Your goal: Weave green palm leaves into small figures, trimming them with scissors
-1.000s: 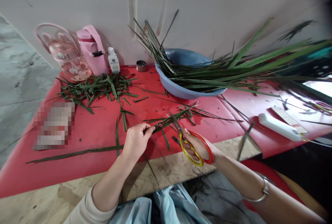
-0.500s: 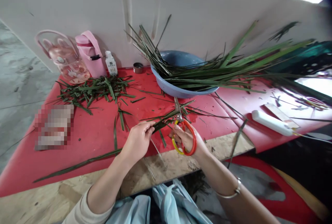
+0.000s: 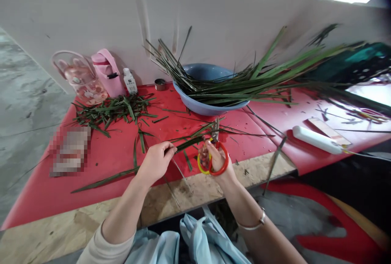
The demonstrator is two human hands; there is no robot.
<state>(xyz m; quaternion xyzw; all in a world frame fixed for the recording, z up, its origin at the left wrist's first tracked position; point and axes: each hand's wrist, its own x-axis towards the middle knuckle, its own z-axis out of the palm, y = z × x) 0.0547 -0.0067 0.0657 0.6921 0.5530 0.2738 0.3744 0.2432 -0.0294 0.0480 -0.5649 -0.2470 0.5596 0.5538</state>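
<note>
My left hand (image 3: 159, 161) pinches a dark green leaf strip (image 3: 190, 143) over the red table cover, and the strip points toward my right hand. In my right hand (image 3: 217, 162) is a pair of scissors (image 3: 224, 165) with red and yellow handles, its blades pointing away from me. The blades are just past the strip's far end; whether they touch it I cannot tell. Thin leaf strips lie beneath and behind both hands. Just left of my left hand sits a small knotted leaf piece (image 3: 141, 138).
Behind stands a blue basin (image 3: 210, 110) holding long leaves that stick out rightward. A pile of cut leaf pieces (image 3: 114, 111) lies at left, before a pink bottle holder (image 3: 107, 74), a clear pink bottle (image 3: 87, 86) and a white bottle (image 3: 130, 81). A white device (image 3: 316, 139) lies right.
The scissors have come away slightly to the right of the strip, and their blades have swung more to the right. My left hand still holds the strip. The whole view has shifted a little.
</note>
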